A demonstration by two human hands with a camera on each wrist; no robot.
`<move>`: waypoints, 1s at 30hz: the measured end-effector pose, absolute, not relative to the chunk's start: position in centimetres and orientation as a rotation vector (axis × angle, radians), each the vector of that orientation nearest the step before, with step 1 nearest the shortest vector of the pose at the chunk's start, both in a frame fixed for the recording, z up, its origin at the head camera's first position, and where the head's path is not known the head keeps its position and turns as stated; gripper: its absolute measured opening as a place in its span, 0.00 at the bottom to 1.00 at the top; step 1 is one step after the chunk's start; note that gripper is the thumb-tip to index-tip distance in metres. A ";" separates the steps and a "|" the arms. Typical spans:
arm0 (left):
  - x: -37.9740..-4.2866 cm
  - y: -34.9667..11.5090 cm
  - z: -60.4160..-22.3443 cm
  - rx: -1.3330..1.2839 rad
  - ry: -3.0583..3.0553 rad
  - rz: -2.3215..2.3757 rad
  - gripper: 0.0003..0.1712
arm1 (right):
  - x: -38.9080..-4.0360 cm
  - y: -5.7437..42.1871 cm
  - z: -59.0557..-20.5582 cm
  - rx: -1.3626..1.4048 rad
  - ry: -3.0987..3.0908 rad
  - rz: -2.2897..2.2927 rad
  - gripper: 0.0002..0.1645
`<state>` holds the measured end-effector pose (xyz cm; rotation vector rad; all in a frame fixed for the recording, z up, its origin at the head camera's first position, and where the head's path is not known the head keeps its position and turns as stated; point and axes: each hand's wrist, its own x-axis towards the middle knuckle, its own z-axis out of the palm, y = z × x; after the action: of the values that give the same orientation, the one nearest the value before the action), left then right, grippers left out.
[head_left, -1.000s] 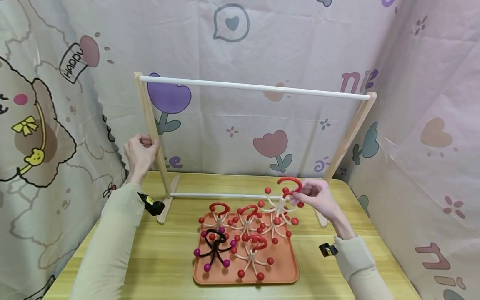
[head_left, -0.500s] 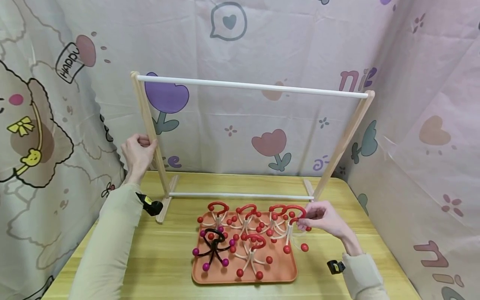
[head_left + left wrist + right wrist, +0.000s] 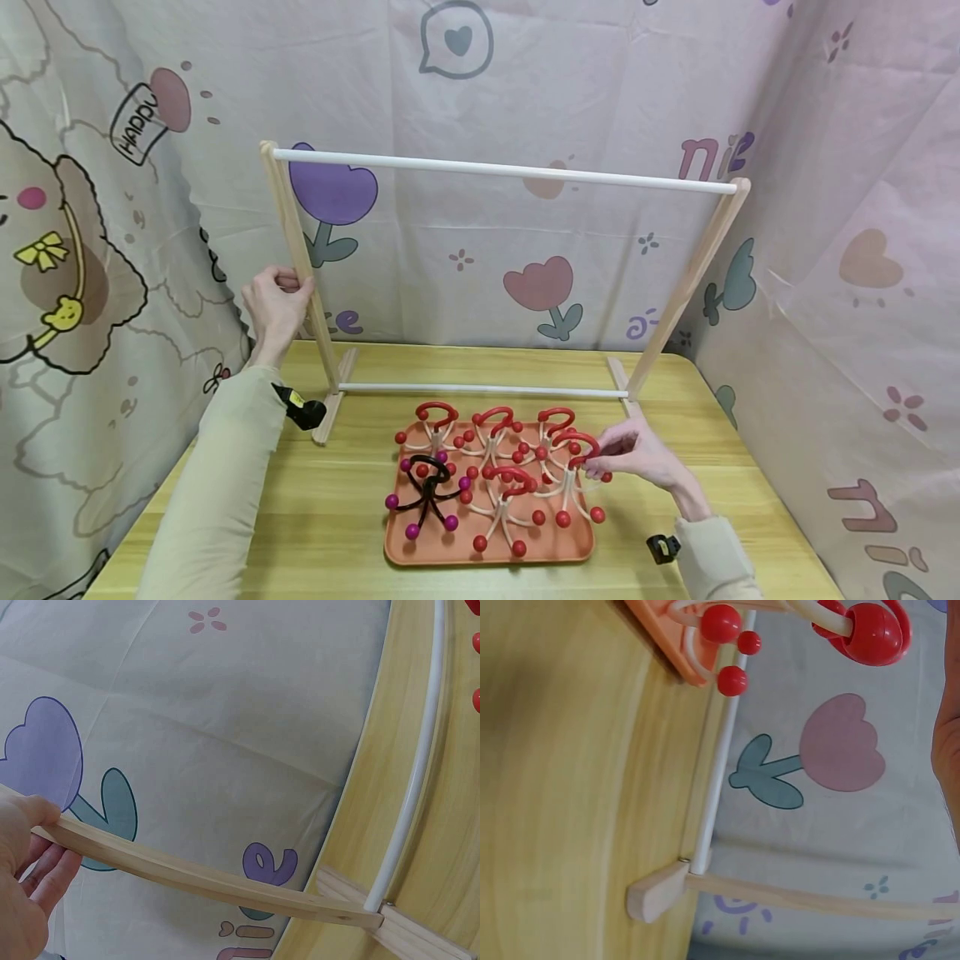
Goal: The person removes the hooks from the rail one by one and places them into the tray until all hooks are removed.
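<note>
My left hand [image 3: 273, 308] grips the left wooden post [image 3: 291, 212] of a rack; in the left wrist view, thumb and fingers close around that post [image 3: 187, 876]. My right hand [image 3: 637, 454] pinches the red hook of a cream multi-arm hanger [image 3: 569, 483] with red ball tips. The hanger stands upright at the right side of an orange tray [image 3: 450, 560]; whether its arms touch the tray I cannot tell. Other red-hooked hangers [image 3: 502, 512] stand in the tray, along with a black one [image 3: 429, 492] tipped with purple balls. Only the edge of my right hand [image 3: 948, 742] shows in the right wrist view.
Behind the tray, the rack has a white top bar [image 3: 502, 170], a white lower bar [image 3: 480, 389] and a right post [image 3: 686, 292]. It stands on a wood-grain table [image 3: 300, 500]. Printed cloth [image 3: 465, 108] hangs behind and at both sides.
My right hand has lowered the red-hooked hanger from behind the tray's right back, first down and right, then left to the tray's right side. The left hand keeps its grip on the post.
</note>
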<state>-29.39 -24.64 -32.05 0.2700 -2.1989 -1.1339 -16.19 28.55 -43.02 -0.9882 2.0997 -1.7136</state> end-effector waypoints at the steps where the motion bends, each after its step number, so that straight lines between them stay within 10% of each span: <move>1: -29.4 -24.7 -32.1 0.269 -2.197 -1.136 0.15 | -16.2 28.5 -43.2 -0.965 2.106 -1.712 0.05; 30: -29.3 -24.7 -32.1 0.268 -2.198 -1.133 0.15 | -16.6 27.8 -45.5 -0.924 2.096 -1.643 0.04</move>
<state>-29.35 -24.66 -32.10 0.2682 -2.1977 -1.1335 -16.59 27.78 -45.54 -0.9237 2.0956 -1.6426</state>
